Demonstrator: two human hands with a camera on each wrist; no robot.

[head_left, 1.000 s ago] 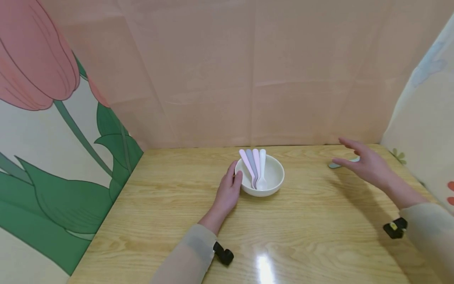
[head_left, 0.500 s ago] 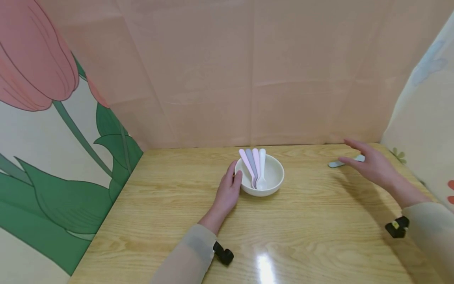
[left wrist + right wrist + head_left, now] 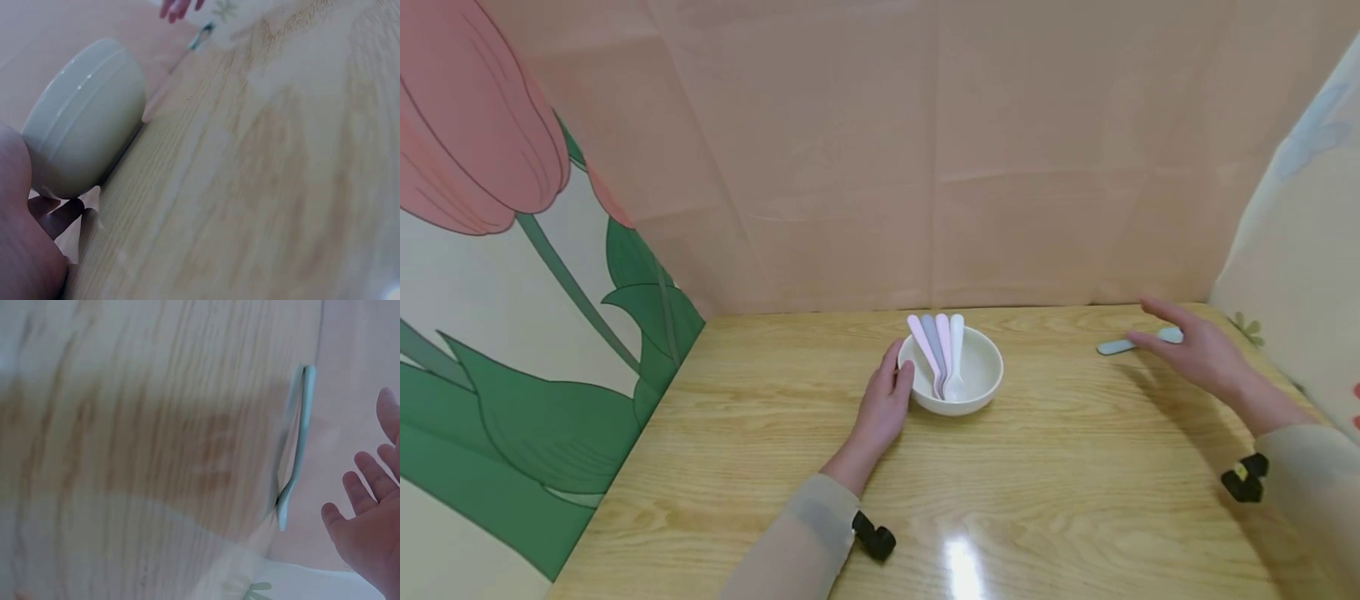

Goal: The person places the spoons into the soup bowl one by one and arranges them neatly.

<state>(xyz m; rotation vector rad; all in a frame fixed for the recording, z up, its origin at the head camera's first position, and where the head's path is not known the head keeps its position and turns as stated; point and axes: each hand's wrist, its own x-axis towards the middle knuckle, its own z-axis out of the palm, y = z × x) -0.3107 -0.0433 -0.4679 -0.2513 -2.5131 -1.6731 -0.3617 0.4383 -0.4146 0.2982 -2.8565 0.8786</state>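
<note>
My left hand (image 3: 882, 404) holds the left side of a white bowl (image 3: 983, 367), thumb at the rim and fingers round its outer wall. In the bowl lean a white spoon (image 3: 956, 354) and several pink and greyish-purple utensils (image 3: 931, 346), handles up against the far rim. Their lower ends overlap, hiding their shape. At the right, my right hand (image 3: 1206, 354) hovers with fingers spread and nothing in them. Below it a pale green spoon (image 3: 1116, 347) lies on the table, its middle partly covered by the thumb in the head view. The right wrist view shows that spoon (image 3: 302, 437) whole, apart from the fingers.
The wooden table (image 3: 1015, 500) runs back to a pinkish-beige cloth (image 3: 820, 167). Panels with printed flowers (image 3: 550, 433) stand along the left and right sides. Each sleeve carries a small black device (image 3: 874, 537) at the wrist.
My right hand has shifted a little to the right over the pale green spoon, uncovering more of it in the head view. The left hand, the bowl and its utensils have kept their place.
</note>
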